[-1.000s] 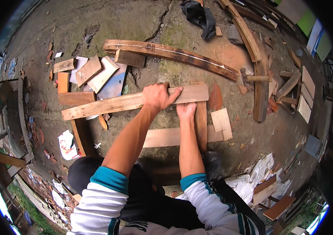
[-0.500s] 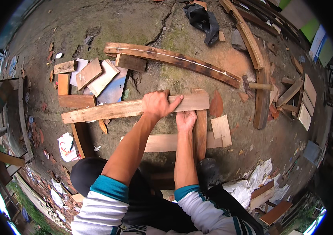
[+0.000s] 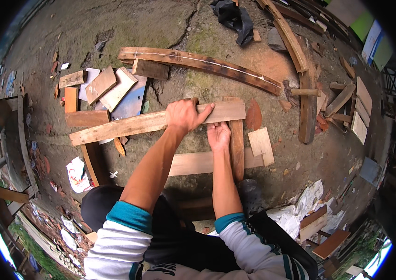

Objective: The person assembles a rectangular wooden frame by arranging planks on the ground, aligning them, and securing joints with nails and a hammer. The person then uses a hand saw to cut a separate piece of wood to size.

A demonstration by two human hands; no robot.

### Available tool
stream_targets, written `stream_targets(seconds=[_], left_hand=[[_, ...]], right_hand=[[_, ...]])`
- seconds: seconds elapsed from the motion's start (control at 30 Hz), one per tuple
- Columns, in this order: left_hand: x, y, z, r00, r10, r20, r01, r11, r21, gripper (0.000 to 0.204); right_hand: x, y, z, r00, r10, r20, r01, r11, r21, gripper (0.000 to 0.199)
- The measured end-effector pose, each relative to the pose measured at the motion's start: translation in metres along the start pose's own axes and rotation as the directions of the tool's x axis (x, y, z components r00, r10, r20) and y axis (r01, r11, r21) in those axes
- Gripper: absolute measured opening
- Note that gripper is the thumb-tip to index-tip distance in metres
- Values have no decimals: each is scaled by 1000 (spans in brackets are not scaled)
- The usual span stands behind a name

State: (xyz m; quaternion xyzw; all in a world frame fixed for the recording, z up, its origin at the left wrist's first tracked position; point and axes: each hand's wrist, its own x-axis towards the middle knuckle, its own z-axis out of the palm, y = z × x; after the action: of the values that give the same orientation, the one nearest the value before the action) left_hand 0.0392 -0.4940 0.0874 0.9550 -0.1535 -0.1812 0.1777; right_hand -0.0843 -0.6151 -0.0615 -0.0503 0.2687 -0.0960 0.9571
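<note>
Two hands on crossed planks on a dirt yard

A long pale plank (image 3: 156, 122) lies on the bare ground with its long axis running left to right, its left end a little nearer than its right end. The left hand (image 3: 186, 115) presses on top of it right of its middle, fingers spread narrowly over the far edge and thumb toward the right. Just near of that, the right hand (image 3: 218, 136) rests against a darker upright plank (image 3: 236, 144) whose long axis runs near to far; its far end meets the right end of the pale plank. The right hand's fingers curl down at the plank's left edge, and whether they grip anything cannot be told. A third board (image 3: 202, 162) lies crosswise nearer still, partly covered by both forearms.

Far beyond, a long curved beam (image 3: 198, 61) arcs left to right. Offcuts (image 3: 109, 86) lie to the far left, and a hammer (image 3: 300, 92) to the right. The joint under the left hand is hidden.
</note>
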Motion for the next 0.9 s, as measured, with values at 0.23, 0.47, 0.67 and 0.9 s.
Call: stream_targets(seconds=[0.23, 0.47, 0.67, 0.9], left_hand=[[0, -3, -2, 999, -25, 34, 24, 1000, 6, 69], [-2, -7, 0, 1000, -17, 0, 17, 1000, 14, 69], [-1, -4, 1, 1000, 6, -18, -7, 1000, -4, 69], [-1, -13, 4, 999, -29, 15, 29, 1000, 13, 70]], right_hand=[[34, 11, 32, 981, -127, -147, 131, 991, 18, 39], [22, 18, 47, 957, -159, -244, 155, 987, -32, 36], [-8, 9, 20, 985, -167, -42, 169, 985, 44, 16], [-67, 8, 11, 985, -129, -114, 131, 991, 18, 9]])
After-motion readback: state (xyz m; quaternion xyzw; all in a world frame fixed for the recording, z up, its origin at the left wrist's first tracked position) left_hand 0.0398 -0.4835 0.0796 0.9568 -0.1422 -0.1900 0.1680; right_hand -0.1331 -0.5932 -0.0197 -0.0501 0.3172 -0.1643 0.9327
